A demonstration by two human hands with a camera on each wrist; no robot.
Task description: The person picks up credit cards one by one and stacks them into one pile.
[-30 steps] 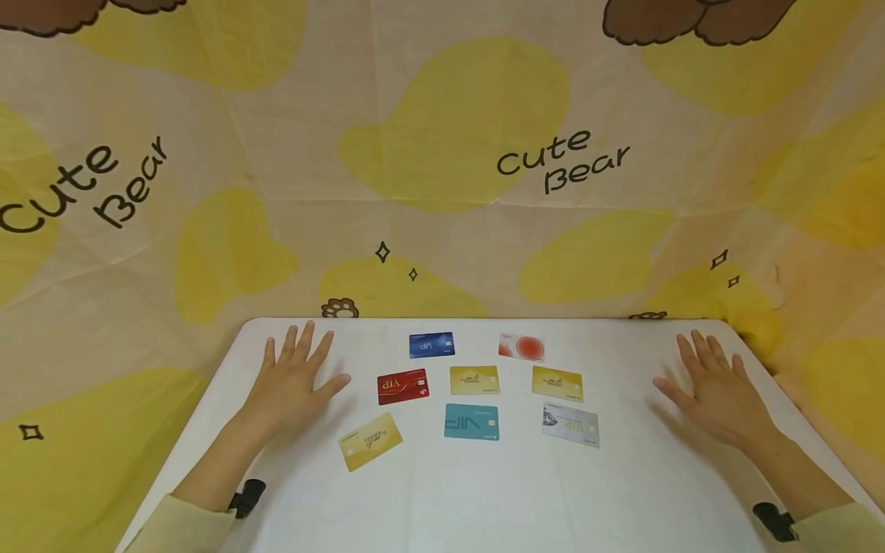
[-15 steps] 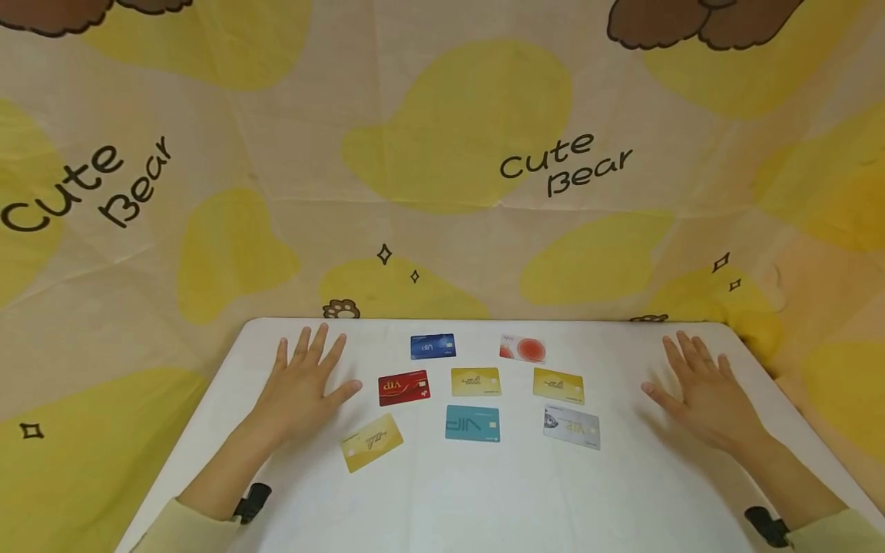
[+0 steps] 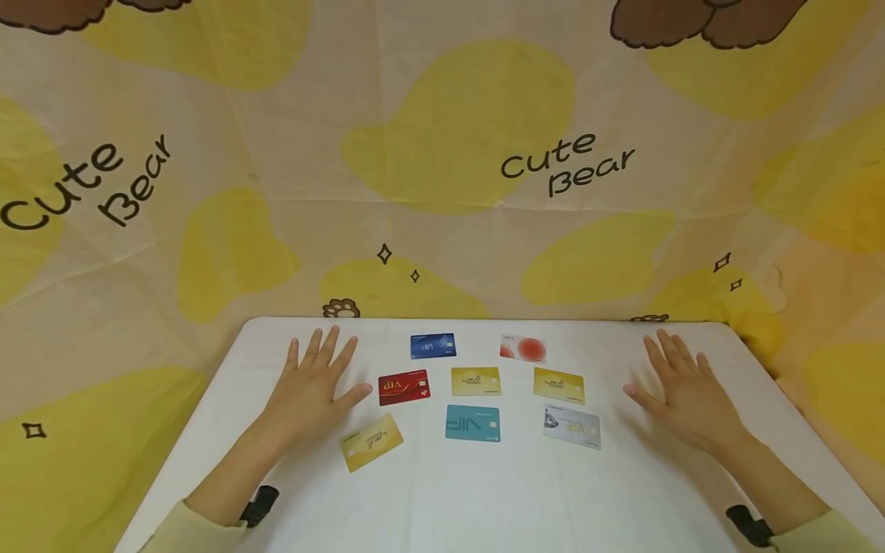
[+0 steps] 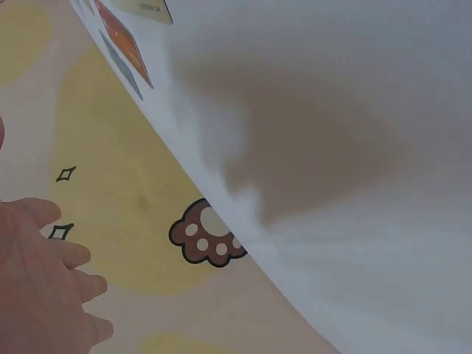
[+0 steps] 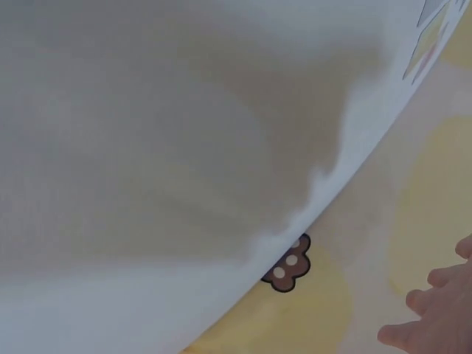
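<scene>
Both hands hover over a white table with fingers spread, holding nothing. My left hand point(image 3: 304, 395) is on the left, its thumb just short of the red VIP card point(image 3: 404, 387). A tilted gold card point(image 3: 371, 442) lies below that thumb. On the right, my right hand point(image 3: 694, 399) is nearest to a gold card point(image 3: 558, 385) and a silver VIP card point(image 3: 571, 426). Between the hands lie a blue VIP card point(image 3: 432, 346), a white card with red circles point(image 3: 523, 349), another gold card point(image 3: 475, 381) and a teal VIP card point(image 3: 472, 424).
The white table point(image 3: 442, 499) ends at the back against a yellow-and-beige cloth point(image 3: 442, 169) printed with "Cute Bear". Black wrist cameras sit on both forearms. In the wrist views, each hand throws a shadow on the tabletop.
My left hand has moved to the right and my right hand to the left, both drawing closer to the cards. The cards lie as before.
</scene>
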